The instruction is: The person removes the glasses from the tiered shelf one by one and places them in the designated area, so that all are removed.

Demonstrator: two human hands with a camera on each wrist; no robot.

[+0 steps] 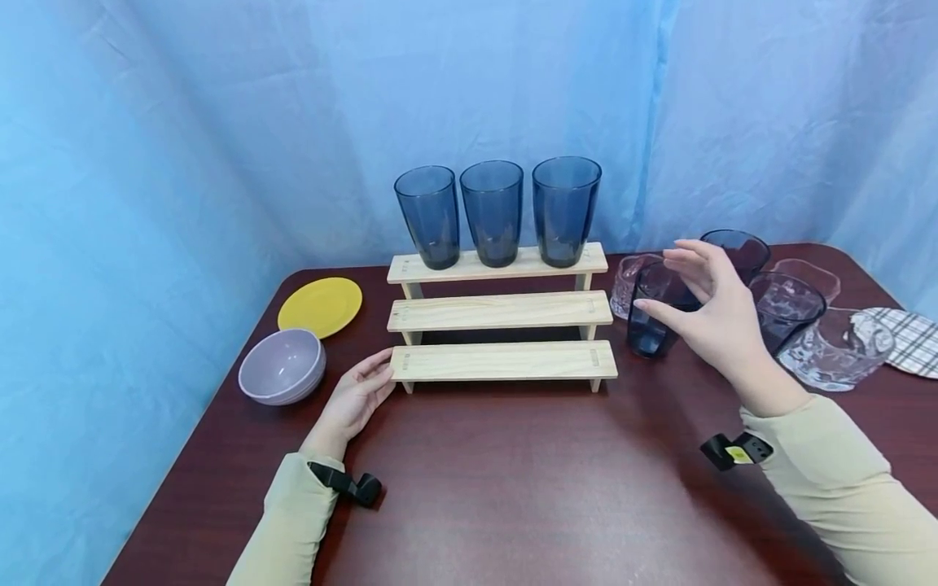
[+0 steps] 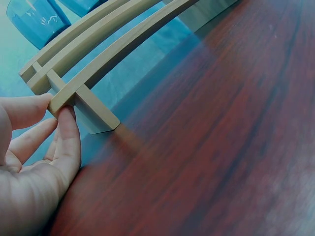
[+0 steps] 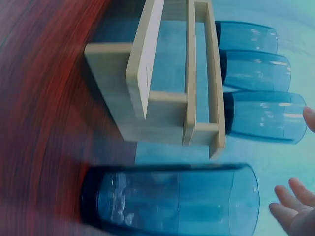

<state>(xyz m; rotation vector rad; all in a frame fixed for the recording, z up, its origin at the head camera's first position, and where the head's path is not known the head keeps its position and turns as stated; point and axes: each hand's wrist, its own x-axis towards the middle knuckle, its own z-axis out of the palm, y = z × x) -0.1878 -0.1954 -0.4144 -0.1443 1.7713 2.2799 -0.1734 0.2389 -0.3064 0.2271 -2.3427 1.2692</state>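
A three-tier wooden rack (image 1: 506, 362) stands mid-table, with three blue glasses (image 1: 493, 216) upright in a row on its top board. My left hand (image 1: 355, 399) pinches the left end of the lowest board between thumb and fingers; the left wrist view shows this grip on the board end (image 2: 64, 98) close up. To the rack's right, a dark blue glass (image 1: 648, 334) stands upright on the table. Above its rim my right hand (image 1: 721, 321) is held with thumb and fingers spread apart. In the right wrist view, a gap separates those fingers (image 3: 290, 209) from the glass (image 3: 177, 199).
Two more dark blue glasses (image 1: 787, 305) and several clear glasses (image 1: 835, 350) crowd the right side, beside a checked cloth item (image 1: 909, 338). At left lie a yellow plate (image 1: 320, 307) and a lilac bowl (image 1: 282, 368). Blue curtains (image 1: 454, 81) hang behind the table.
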